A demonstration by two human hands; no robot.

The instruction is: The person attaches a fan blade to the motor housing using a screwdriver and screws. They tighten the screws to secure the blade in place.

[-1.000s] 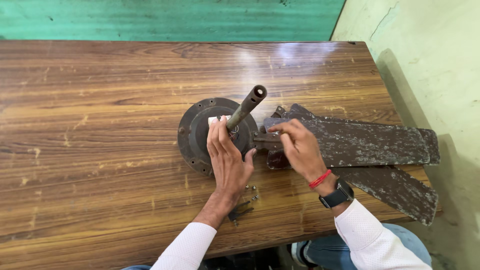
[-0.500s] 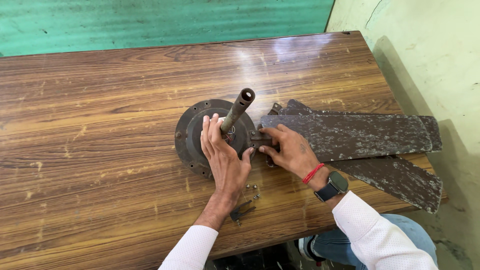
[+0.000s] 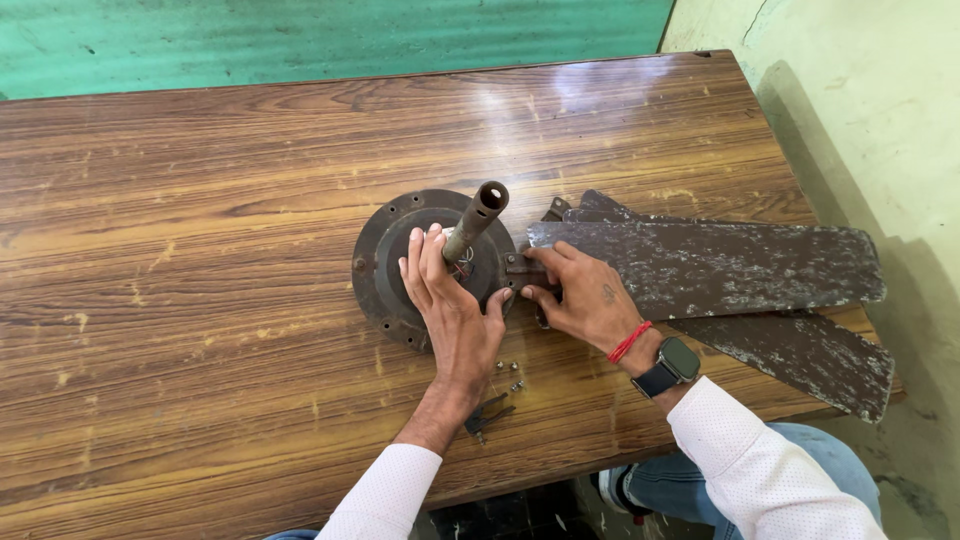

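A round, rusty fan motor (image 3: pixel 385 265) with a tilted down rod (image 3: pixel 476 219) lies on the wooden table (image 3: pixel 200 200). My left hand (image 3: pixel 452 305) rests flat on the motor's top beside the rod. My right hand (image 3: pixel 580 297) grips the metal bracket end of a weathered dark fan blade (image 3: pixel 720 265), pressed against the motor's right rim. A second blade (image 3: pixel 800 350) lies under it, reaching the table's right edge.
Small screws (image 3: pixel 508 375) lie on the table just below my left wrist. A dark hand tool (image 3: pixel 487 415) sits near the table's front edge. A pale wall (image 3: pixel 870 120) stands close on the right, a green wall (image 3: pixel 300 40) behind the table.
My right hand has slid the blade's bracket end left, closer against the motor rim. My left hand stays on the motor.
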